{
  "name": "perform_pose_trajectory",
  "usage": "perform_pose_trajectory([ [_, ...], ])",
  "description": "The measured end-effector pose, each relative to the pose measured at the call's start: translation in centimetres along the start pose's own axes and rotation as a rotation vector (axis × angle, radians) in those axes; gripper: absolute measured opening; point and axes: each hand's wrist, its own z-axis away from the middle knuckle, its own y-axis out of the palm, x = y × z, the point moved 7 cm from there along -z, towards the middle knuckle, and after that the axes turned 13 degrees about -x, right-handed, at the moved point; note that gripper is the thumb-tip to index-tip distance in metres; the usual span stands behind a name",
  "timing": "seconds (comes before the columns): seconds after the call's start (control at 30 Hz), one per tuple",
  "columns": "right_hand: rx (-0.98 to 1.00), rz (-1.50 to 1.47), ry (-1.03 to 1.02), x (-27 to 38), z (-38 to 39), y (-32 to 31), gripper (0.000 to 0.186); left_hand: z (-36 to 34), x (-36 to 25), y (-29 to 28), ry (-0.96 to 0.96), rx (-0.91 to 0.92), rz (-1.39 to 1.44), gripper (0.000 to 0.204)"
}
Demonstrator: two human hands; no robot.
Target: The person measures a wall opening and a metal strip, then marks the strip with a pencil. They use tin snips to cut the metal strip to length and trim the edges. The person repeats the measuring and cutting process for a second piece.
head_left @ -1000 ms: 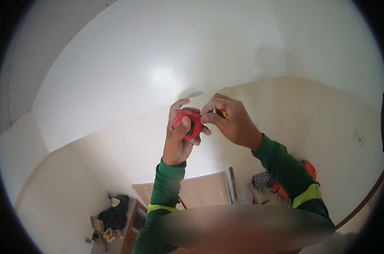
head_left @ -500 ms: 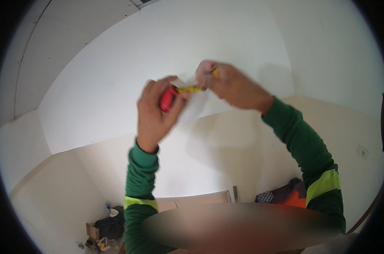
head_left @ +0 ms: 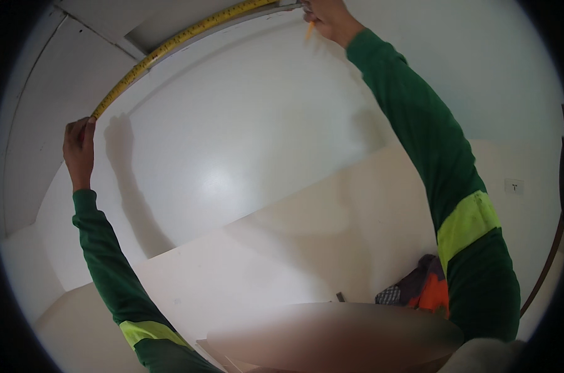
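A yellow tape measure blade [head_left: 170, 45] stretches in a long arc along the upper edge of the white wall, under the ceiling. At its lower left end, my left hand [head_left: 78, 149] is closed around the tape measure's case, of which only a bit of red shows between the fingers. My right hand [head_left: 334, 22], raised at the top edge, holds a thin orange-yellow pencil [head_left: 309, 31] pointing down. The blade leaves the picture close to these right fingers; whether they pinch its end is hidden.
The white wall [head_left: 251, 124] fills the middle, with a cream band below it. Ceiling panels [head_left: 52, 81] with a recessed opening lie at upper left. A wall socket [head_left: 513, 186] is at right. Dark and orange cloth [head_left: 432, 291] lies low by my right arm.
My hands have moved far apart and up, the left one toward the left and the right one toward the top edge. The tape blade, short before, is now drawn out long.
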Motion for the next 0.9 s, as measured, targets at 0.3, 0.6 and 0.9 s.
perform_pose_trajectory([
  [0.3,-0.160,-0.163,0.034,-3.2,-6.8,2.1,0.033,-2.5,-0.1,1.9,0.035,-0.096,-0.002,0.040],
  [0.6,-0.527,0.024,-0.103,0.1,-3.2,2.1,0.032,-3.4,-1.4,2.8,0.002,-0.184,-0.208,0.047],
  [0.9,-0.312,0.131,-0.352,1.2,-5.0,1.8,0.010,-3.0,-2.7,1.9,-0.098,-0.273,-0.318,0.045],
])
